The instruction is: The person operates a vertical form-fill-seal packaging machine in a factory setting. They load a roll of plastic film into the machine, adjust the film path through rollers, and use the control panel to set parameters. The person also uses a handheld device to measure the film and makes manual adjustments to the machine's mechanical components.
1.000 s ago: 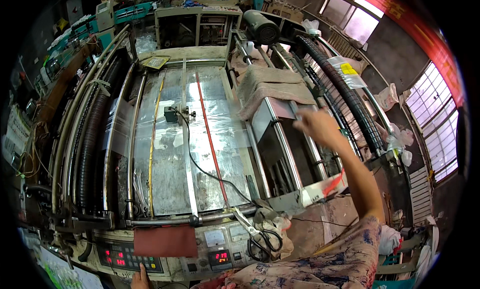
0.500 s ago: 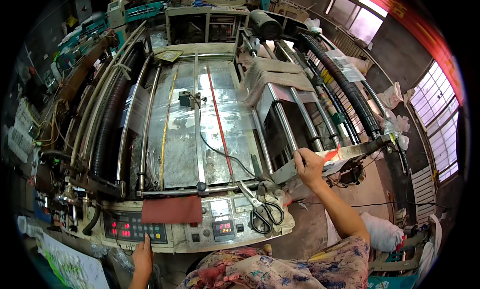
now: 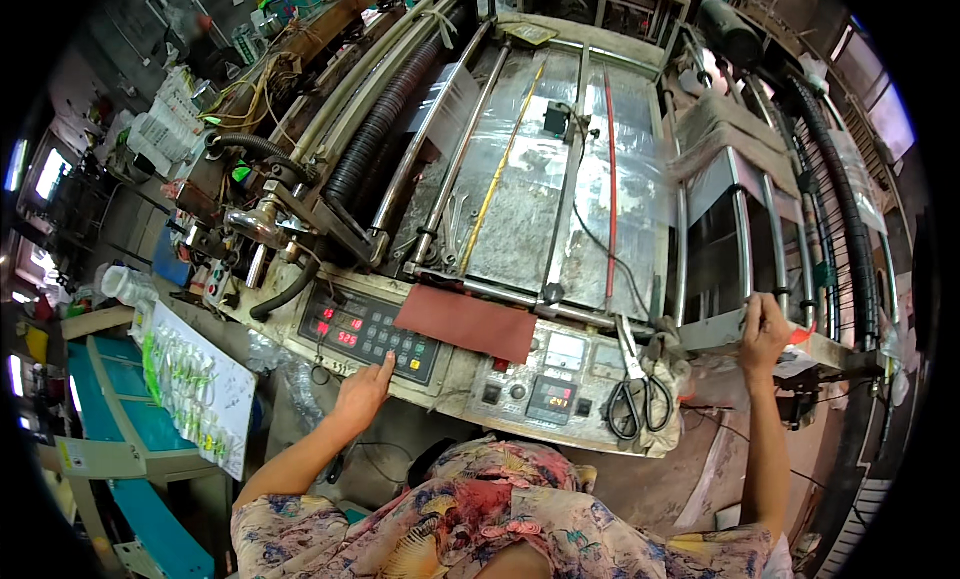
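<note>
My left hand (image 3: 364, 391) has its index finger stretched out onto a button of the dark control panel (image 3: 330, 351), which shows lit red digits. Nothing is held in it. My right hand (image 3: 764, 331) is closed in a fist at the near end of a metal roller (image 3: 742, 241), on the machine's right side rail; what lies inside the fingers is hidden. Between the hands, a red-brown cloth piece (image 3: 466, 322) lies over part of the panel. Black-handled scissors (image 3: 632, 384) rest at the panel's right end, over a pale crumpled cloth (image 3: 664, 419).
Clear film runs across the machine bed (image 3: 540, 209), beneath a crossbar with a small black sensor (image 3: 556, 119) and cable. A black ribbed roller (image 3: 385, 114) lies left. A grey cloth (image 3: 730, 129) drapes over the right rollers. A white board (image 3: 205, 389) stands at lower left.
My view has swung to the left, so the machine appears farther right and more of the left side shows. Both hands keep their places, the left at the buttons, the right at the roller end.
</note>
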A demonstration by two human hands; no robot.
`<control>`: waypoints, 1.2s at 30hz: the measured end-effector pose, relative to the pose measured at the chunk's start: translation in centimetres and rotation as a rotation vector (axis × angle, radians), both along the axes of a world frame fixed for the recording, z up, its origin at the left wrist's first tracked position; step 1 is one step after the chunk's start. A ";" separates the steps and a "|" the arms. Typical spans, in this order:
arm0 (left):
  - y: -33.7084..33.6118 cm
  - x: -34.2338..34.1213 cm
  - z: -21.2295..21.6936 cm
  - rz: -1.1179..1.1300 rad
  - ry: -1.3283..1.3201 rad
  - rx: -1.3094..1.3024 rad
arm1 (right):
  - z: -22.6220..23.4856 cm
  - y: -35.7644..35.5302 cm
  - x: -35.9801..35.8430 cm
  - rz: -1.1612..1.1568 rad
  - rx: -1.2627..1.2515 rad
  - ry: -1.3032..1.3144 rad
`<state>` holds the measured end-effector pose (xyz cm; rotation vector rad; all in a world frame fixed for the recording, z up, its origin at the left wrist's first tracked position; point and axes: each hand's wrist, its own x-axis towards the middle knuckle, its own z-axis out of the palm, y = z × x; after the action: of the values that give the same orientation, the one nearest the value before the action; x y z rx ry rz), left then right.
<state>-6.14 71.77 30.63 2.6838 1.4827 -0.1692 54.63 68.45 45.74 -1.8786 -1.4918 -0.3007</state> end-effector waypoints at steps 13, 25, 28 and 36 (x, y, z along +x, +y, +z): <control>0.8 0.7 1.7 -0.047 0.009 -0.151 | -1.8 -0.3 1.4 0.080 0.095 0.040; 1.2 0.8 1.7 -0.072 -0.002 -0.168 | -2.3 -0.3 1.8 0.052 0.096 0.046; 1.2 0.8 1.6 -0.066 0.016 -0.178 | -2.5 -0.5 2.0 0.020 0.063 0.037; 1.2 0.7 1.8 -0.066 0.053 -0.205 | -2.8 -1.2 2.6 0.039 0.005 0.060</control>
<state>-5.41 73.01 32.47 2.5831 1.3107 -0.3775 57.19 67.24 42.96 -1.8363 -1.4843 -0.2274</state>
